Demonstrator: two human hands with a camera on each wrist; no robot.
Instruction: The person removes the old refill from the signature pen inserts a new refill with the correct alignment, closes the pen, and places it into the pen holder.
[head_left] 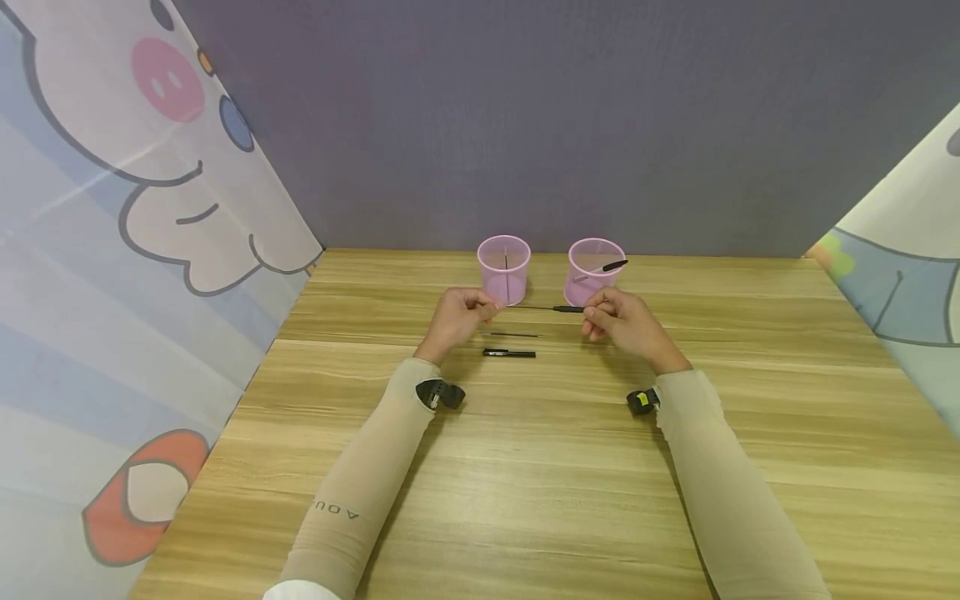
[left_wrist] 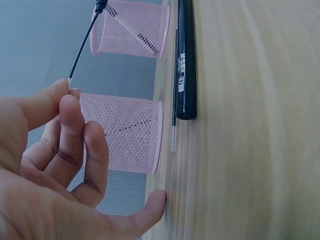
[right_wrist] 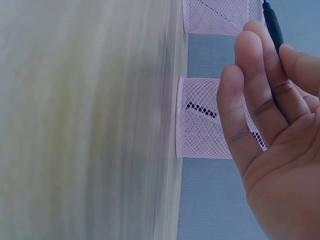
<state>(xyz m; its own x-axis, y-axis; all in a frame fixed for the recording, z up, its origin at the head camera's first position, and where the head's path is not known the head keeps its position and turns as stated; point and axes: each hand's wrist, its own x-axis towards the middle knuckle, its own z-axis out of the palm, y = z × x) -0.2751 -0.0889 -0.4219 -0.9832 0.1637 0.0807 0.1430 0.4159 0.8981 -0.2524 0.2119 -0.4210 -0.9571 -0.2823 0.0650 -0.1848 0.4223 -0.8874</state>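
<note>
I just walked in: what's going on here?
A person's left hand pinches one end of a thin refill; the right hand holds the black pen piece at its other end. On the table lie another refill and a black cylinder. Behind, two pink mesh cups stand, the right one holding a pen.

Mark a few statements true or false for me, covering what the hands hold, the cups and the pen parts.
1. The left hand pinches the thin end of a refill, the right hand its black grip. True.
2. A pen leans in the right cup. True.
3. The other cup is empty. False: a thin rod is in the left cup.
4. A black barrel lies on the table. True.
5. Nothing lies between the barrel and the cups. False: a loose refill does.
6. Both cups are tipped over. False: both stand upright.
</note>
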